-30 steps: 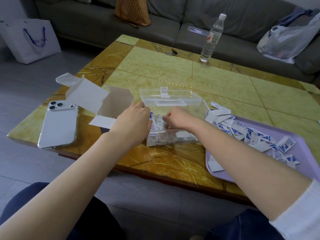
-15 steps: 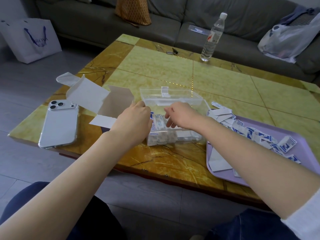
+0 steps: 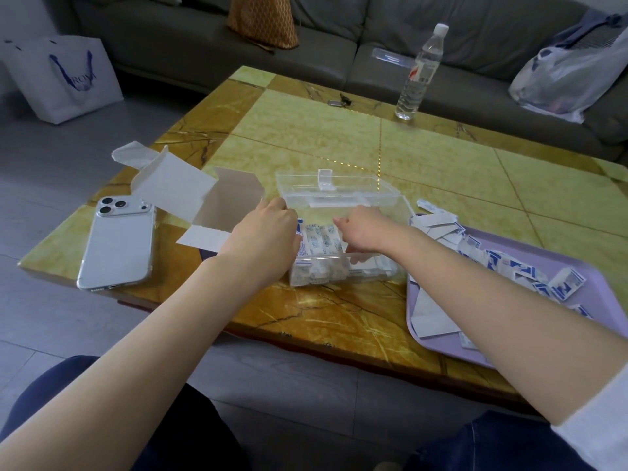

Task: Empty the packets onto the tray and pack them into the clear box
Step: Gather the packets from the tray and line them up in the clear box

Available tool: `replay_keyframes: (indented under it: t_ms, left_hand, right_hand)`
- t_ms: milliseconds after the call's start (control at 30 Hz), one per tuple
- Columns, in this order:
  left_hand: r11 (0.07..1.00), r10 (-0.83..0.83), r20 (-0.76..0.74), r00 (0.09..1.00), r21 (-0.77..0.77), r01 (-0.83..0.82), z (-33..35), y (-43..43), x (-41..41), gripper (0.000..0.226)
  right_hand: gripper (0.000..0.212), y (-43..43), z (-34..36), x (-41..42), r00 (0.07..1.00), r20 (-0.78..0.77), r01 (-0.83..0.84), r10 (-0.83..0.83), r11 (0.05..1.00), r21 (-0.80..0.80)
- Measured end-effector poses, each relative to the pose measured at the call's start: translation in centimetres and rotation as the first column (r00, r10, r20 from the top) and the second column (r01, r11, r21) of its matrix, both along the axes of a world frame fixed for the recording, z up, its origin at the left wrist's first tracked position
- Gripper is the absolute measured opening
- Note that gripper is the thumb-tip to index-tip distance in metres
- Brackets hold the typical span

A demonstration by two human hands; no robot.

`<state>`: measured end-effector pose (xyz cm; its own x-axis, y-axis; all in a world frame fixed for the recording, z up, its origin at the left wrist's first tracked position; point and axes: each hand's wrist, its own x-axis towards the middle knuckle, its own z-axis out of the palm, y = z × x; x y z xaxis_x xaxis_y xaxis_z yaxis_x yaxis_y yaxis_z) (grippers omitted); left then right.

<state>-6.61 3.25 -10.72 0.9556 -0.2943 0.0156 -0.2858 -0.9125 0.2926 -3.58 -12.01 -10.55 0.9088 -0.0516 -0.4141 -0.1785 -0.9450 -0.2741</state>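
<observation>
The clear box (image 3: 339,271) stands on the table near the front edge, its lid (image 3: 334,188) hinged open at the back. Blue-and-white packets (image 3: 323,242) lie stacked inside it. My left hand (image 3: 268,234) grips the box's left side, with the fingertips hidden behind the hand. My right hand (image 3: 365,229) is over the box's opening, fingers bent down onto the packets inside. More loose packets (image 3: 509,266) are heaped on the purple tray (image 3: 608,300) to the right, partly hidden by my right forearm.
An opened white carton (image 3: 217,205) lies just left of the box, and a phone (image 3: 119,239) lies face down further left. A water bottle (image 3: 419,73) and keys (image 3: 338,100) are at the table's far edge. Sofa behind; shopping bag (image 3: 64,76) on the floor.
My right hand has risen from deep in the box to its opening and shifted slightly back. My left hand has stayed on the box's left side.
</observation>
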Motion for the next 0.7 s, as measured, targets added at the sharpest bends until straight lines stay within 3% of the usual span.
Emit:
replay_keyframes:
  t_ms: [100, 233, 367, 533, 700]
  left_hand:
    - [1.000, 0.000, -0.002, 1.000, 0.008, 0.000, 0.0, 0.0, 0.1, 0.035]
    - [1.000, -0.006, -0.008, 1.000, 0.022, 0.006, 0.0, 0.0, 0.1, 0.035]
    - [1.000, -0.007, -0.011, 1.000, 0.029, 0.008, 0.0, -0.1, 0.1, 0.035]
    - [0.999, -0.008, -0.015, 1.000, 0.036, 0.008, 0.1, -0.2, 0.1, 0.036]
    - [0.999, -0.006, -0.014, 1.000, 0.048, 0.006, 0.2, -0.2, 0.1, 0.035]
  right_hand:
    - [0.040, 0.0, 0.1, 0.2, 0.995, -0.081, 0.062, -0.055, 0.995, 0.075]
    - [0.041, -0.3, -0.4, 0.2, 0.992, -0.123, 0.016, -0.010, 0.999, 0.044]
    - [0.030, -1.3, -0.2, 0.7, 0.997, 0.016, -0.078, 0.078, 0.996, -0.035]
    - [0.040, -1.1, 0.9, 0.0, 0.979, -0.184, -0.077, 0.082, 0.997, 0.033]
    - [0.041, -1.0, 0.4, 0.2, 0.966, -0.237, -0.088, 0.100, 0.994, 0.058]
